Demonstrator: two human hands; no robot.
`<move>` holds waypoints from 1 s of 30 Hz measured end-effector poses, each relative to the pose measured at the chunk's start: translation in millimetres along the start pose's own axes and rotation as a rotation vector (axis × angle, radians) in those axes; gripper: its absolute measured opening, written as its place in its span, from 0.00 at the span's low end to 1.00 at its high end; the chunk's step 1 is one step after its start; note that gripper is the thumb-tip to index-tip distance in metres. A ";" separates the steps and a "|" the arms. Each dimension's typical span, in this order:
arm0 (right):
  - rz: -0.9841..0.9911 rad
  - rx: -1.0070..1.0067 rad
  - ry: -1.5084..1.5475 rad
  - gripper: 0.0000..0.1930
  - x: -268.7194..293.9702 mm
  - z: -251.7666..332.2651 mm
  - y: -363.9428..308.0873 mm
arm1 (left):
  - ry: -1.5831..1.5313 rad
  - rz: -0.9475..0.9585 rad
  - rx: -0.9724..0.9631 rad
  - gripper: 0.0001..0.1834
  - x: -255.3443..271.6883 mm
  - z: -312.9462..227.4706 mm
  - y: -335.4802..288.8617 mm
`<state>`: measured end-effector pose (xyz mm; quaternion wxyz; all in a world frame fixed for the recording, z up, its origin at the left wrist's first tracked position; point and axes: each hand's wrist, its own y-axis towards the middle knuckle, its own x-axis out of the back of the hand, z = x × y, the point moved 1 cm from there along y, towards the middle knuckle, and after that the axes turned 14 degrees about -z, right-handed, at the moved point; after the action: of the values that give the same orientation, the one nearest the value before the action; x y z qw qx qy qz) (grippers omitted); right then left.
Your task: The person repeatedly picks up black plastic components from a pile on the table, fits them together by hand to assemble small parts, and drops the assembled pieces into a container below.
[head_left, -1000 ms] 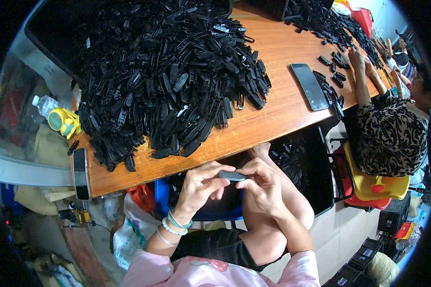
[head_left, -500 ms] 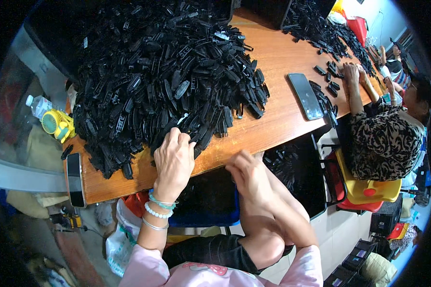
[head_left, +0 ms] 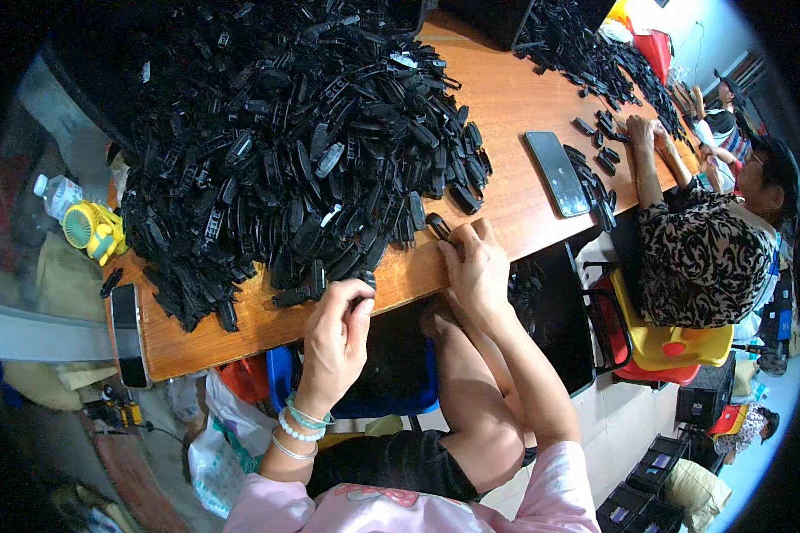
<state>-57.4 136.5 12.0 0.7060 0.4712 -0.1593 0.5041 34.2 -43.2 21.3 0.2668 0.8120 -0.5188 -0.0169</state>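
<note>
Black plastic piece (head_left: 367, 280) is in the left hand (head_left: 334, 330), pinched between thumb and bent forefinger by the front edge of the desk (head_left: 187, 348). Only a short dark end shows past the fingertips; the rest is covered, so the run of its long axis cannot be told. A second black piece (head_left: 436, 225) lies on the desk at the right side of the black pile (head_left: 302, 169), its long axis slanting from upper left to lower right, the lower end toward the right hand (head_left: 480, 269). The right grip is half curled, thumb and forefinger at that lower end; whether it grasps the piece or only rests beside it cannot be told.

Two loose pieces lie at the pile's near edge: one (head_left: 291, 298) lengthwise along the desk, the other (head_left: 317, 279) pointing away from the person. Within the pile the pieces point every way, and its far part fades into dark shadow. What the blue bin (head_left: 276, 377) under the desk holds is hard to make out.

The left forearm rises nearly straight, bracelets (head_left: 302, 426) around the wrist; the right forearm leans inward to the left, back of the hand upward.
</note>
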 end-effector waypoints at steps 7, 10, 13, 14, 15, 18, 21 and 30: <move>0.158 -0.582 0.827 0.11 24.4 -1.6 -21.5 | -0.261 0.195 0.365 0.15 -7.8 -1.9 -14.5; 0.275 -0.436 0.889 0.20 31.9 -8.5 -37.9 | -0.129 0.256 0.230 0.14 -6.1 -9.0 -7.9; 0.386 -0.501 0.883 0.22 49.1 1.2 -43.0 | -0.061 0.262 0.114 0.14 -7.7 -9.3 -9.4; 0.475 -0.569 1.060 0.21 51.1 5.8 -43.7 | -0.122 0.249 0.206 0.14 -6.8 -6.2 -12.9; 0.559 -0.639 1.228 0.21 54.3 7.3 -45.1 | -0.192 0.240 0.299 0.14 -8.5 -4.9 -15.2; 0.481 -0.574 1.319 0.17 59.6 19.2 -50.8 | -0.197 0.259 0.336 0.14 -9.7 -9.6 -15.3; 0.451 -0.649 1.300 0.15 63.2 23.5 -55.7 | -0.127 0.313 0.254 0.15 -8.3 -15.2 -11.5; 0.489 -0.643 1.196 0.15 62.4 20.1 -61.9 | -0.096 0.313 0.216 0.15 -3.5 -22.4 -9.7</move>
<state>28.5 151.9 34.6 0.6432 -0.1658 0.0131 0.7474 47.5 -27.8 35.3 0.1526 0.7436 -0.6496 0.0420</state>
